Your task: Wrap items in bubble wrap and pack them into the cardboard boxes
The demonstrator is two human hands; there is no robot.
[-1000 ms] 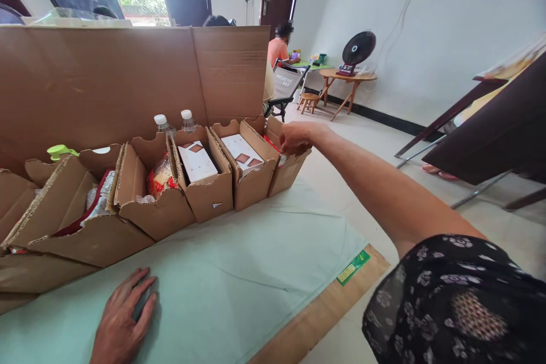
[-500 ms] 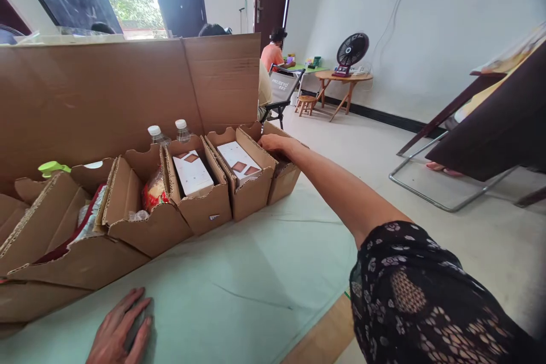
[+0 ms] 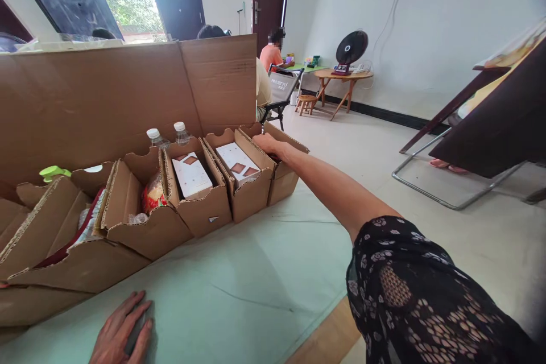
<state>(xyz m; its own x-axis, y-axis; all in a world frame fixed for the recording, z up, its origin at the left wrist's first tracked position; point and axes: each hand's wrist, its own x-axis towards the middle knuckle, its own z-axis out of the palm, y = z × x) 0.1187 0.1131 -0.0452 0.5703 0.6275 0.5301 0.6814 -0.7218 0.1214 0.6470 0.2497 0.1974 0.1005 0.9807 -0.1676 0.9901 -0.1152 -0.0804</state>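
Cardboard bin (image 3: 285, 185) stands around the right hand (image 3: 268, 143); its hold, hidden inside, I can't tell; reaching in seems the step, next calling for a lift clear; the left hand (image 3: 120, 329) spreads loosely on cloth (image 3: 230, 278) beneath.

Could pass over the green cloth (image 3: 239, 273), right of the left hand (image 3: 119, 333), before the row of cardboard boxes (image 3: 205, 216). Met a tall panel (image 3: 102, 102) and two bottles (image 3: 181, 135) behind. Could enter from above, but met white cartons (image 3: 190, 175) in two boxes and the right hand (image 3: 268, 144) at the rightmost box (image 3: 284, 183).
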